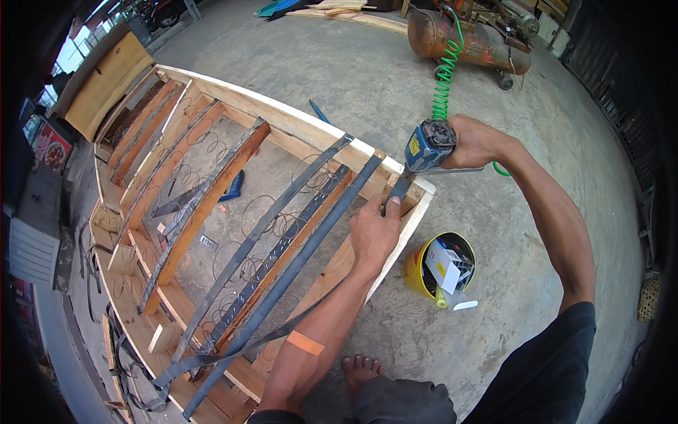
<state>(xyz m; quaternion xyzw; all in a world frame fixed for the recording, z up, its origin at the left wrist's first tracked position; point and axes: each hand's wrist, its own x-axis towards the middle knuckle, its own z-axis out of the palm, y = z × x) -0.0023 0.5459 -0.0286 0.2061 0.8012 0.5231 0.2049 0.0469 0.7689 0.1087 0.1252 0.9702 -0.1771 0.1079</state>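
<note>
A wooden furniture frame (pixel 272 113) with slats, wire coil springs (pixel 258 208) and dark straps stretched across it fills the left half. Near its right corner, my left hand (pixel 374 233) is closed on the end of a black rubber strap (pixel 400 186), which lies over the top rail. The rest of that strap trails back beneath my left forearm. My right hand (pixel 474 143) grips a blue air stapler (pixel 427 147), its nose down at the rail beside the strap end. A green coiled hose (pixel 442 88) runs up from the stapler.
A rusty air compressor (pixel 452 41) stands at the far right. A yellow bucket (pixel 415 274) with boxes and small items sits on the concrete floor right of the frame. A blue-handled saw (pixel 233 186) lies on the floor inside the frame. Loose boards (pixel 353 15) lie at the back.
</note>
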